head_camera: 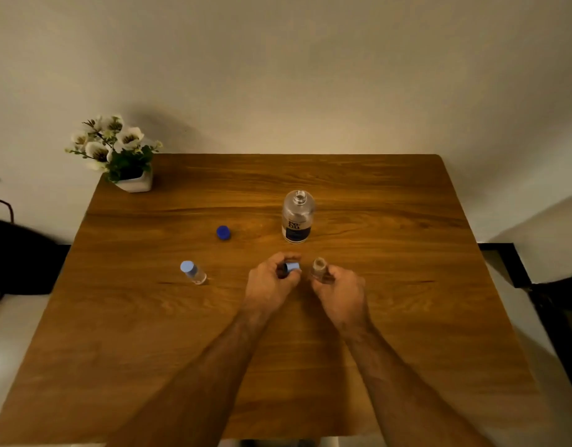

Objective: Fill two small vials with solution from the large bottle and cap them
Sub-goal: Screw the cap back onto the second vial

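Open vial [319,269] in right hand [341,293], cap [292,267] in left hand [270,285].

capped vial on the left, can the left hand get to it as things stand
Probably not straight away: the path over the table to the capped vial looks free, but the left hand already holds a light blue cap.

left hand [271,282]: pinching a light blue vial cap [292,267]
right hand [339,290]: wrapped round my open vial [319,269], just beside the cap, not on it
other vial [193,272]: capped, standing off to my left
big bottle [297,217]: open, behind my hands
dark blue bottle cap [223,232]: loose on the wooden table [407,301]
flower pot [134,182]: far left corner
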